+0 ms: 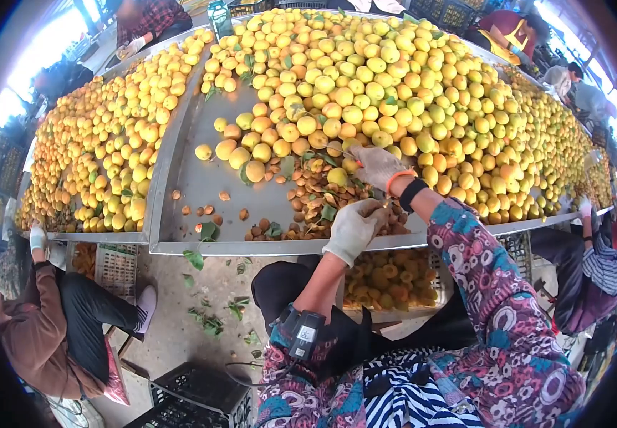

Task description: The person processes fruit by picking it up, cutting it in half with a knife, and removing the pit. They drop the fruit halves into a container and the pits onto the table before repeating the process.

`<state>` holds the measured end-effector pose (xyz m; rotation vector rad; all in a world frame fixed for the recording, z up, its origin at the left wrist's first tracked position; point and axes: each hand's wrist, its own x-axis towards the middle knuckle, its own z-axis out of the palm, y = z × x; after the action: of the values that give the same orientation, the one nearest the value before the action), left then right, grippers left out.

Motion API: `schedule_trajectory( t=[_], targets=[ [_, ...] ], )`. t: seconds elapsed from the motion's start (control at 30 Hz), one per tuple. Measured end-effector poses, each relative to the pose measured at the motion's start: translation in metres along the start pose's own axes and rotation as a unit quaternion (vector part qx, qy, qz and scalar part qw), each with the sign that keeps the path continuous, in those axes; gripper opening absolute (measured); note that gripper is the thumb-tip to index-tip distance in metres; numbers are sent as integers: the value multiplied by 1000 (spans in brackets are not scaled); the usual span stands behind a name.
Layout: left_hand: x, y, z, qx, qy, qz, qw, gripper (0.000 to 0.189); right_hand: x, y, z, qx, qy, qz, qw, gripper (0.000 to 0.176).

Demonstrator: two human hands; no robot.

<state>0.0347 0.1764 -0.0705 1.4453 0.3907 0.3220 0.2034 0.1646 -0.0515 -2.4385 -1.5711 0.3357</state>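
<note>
Whole yellow-orange apricots [365, 85] are heaped on a metal table [201, 171]. My left hand [355, 230], in a white glove, is closed with curled fingers over the table's near edge; anything inside is hidden. Farther in, my gloved right hand [380, 170] reaches left at the front of the heap, its fingers drawn together. A thin, stick-like thing shows at its fingertips, too small to name. Between and beside the hands lie small brown pits or scraps [308, 194] mixed with green leaves. One yellow apricot [337, 176] rests among them, just left of my right hand.
Below the table edge, a crate [437, 285] holds opened apricots [387, 278]. A raised metal divider [173, 150] separates another apricot heap [119, 150] on the left. A green bottle [220, 19] stands at the far edge. Several people sit around, one at left [59, 321]. Black crates [194, 392] are on the floor.
</note>
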Motion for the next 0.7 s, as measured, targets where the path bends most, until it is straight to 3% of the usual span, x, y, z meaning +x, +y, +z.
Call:
schedule_trajectory(
  t=[0.13,0.23,0.3,0.33,0.4,0.43,0.6,0.7],
  targets=[
    [10,6,-8,-33,85,-39,995,21,2,-5,0,25,-13,32,999,43],
    [17,1,-15,-167,155,-62,972,27,2,3,4,196,34,15,980,38],
    [18,1,-19,-262,173,-84,946,42,-19,-7,-21,365,-6,113,924,36],
    [19,0,-15,-289,179,-49,939,45,-29,-16,-34,442,-25,159,882,34],
    [21,-9,-9,-341,191,23,920,51,-43,-19,-33,508,-26,127,851,37],
    [24,-11,-12,-239,149,76,957,58,-59,-34,-45,524,-37,128,841,37],
    [5,19,-2,-377,87,143,911,55,-99,-60,-66,619,-29,77,781,36],
    [0,21,-5,-441,44,186,877,52,-129,-60,-78,622,1,48,781,31]
  ],
)
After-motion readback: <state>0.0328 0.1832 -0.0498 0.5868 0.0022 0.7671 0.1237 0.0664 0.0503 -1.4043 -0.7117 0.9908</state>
